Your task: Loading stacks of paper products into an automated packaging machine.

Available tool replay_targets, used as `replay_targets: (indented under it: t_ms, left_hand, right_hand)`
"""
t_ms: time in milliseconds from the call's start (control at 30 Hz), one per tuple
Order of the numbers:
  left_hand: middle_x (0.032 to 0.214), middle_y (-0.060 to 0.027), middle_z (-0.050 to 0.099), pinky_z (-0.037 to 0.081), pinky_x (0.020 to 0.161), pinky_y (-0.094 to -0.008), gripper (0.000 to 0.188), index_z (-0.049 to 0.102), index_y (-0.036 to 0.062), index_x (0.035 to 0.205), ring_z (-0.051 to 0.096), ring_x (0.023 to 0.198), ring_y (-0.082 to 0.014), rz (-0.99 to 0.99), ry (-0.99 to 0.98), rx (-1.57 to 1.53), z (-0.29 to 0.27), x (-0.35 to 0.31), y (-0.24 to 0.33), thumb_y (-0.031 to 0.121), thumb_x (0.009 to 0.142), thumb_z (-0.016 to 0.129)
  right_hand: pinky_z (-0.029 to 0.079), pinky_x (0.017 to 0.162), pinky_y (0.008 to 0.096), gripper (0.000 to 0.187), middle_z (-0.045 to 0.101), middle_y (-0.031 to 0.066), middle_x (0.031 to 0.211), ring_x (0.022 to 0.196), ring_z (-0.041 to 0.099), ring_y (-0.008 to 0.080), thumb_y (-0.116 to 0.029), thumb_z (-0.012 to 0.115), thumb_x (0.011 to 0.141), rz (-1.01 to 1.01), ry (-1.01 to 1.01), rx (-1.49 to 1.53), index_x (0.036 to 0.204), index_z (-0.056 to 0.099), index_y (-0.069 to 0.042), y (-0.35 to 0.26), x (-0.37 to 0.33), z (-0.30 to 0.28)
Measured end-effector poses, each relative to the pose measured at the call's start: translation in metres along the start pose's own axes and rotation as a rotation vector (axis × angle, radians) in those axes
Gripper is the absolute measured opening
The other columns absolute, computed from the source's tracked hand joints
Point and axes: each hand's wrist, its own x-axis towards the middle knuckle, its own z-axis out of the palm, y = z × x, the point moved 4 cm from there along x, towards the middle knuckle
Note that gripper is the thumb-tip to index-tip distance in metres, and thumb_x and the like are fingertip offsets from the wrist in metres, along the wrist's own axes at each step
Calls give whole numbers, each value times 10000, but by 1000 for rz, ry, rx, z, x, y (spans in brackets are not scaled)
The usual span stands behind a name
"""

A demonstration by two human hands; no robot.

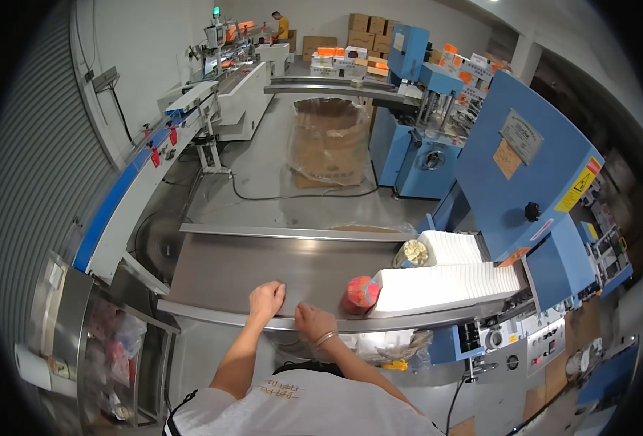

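My left hand [266,301] hovers or rests just over the near part of a grey metal table [227,272], its fingers curled in. Close by on the right, my right hand [315,322] is at the table's near raised rail, fingers also curled; whether it touches the rail I cannot tell. Nothing shows in either hand. Further right lies a row of thin white layered sheets [445,289], with a red, patterned round object [361,293] against its left end. Behind it, a shorter white row [452,248] has a cream-topped round object [413,253] at its end.
A blue machine [525,160] stands at the right, over the rows' far end. At the left runs a conveyor with a blue edge [111,211]. Beyond the table stands a plastic-lined carton [329,142]. A person [281,27] in yellow is far back. A cable [300,196] crosses the floor.
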Motion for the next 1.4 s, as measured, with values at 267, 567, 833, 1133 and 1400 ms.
replay_targets:
  t_ms: [267,567,833,1133,1400]
  left_hand:
    - [730,-133,642,477,630,-468,223,636,98,765,617,728,-370,163,-35,-78,-1,-14,1,281,864,556]
    - [685,-128,639,485,535,-457,207,630,113,813,632,640,-345,627,72,286,61,-21,-32,279,883,528]
    - [714,-180,638,493,638,-507,239,628,91,779,627,692,-388,234,-87,54,20,-10,-5,290,871,534]
    - [725,-178,647,492,629,-509,217,641,100,792,626,701,-395,243,-136,-21,16,-19,-7,288,856,554]
    - [769,-165,658,499,669,-501,218,658,116,839,631,755,-386,178,-198,-3,16,-16,-3,302,860,547]
  right_hand:
    - [507,646,500,278,661,173,764,734,638,392,-373,461,907,236,8,-29,951,613,-144,9,0,4]
    - [488,605,517,370,628,212,691,667,616,417,-393,489,912,232,231,-93,749,596,-79,2,2,-8]
    - [484,623,502,293,644,175,733,700,620,396,-343,488,913,200,258,-95,812,595,-91,1,-1,-12]
    - [495,645,491,316,652,174,751,718,628,390,-377,506,899,221,209,-121,819,628,-97,-5,-4,-11]
    - [496,641,488,308,654,167,758,707,626,392,-372,508,901,194,255,-147,821,619,-97,-6,-5,-15]
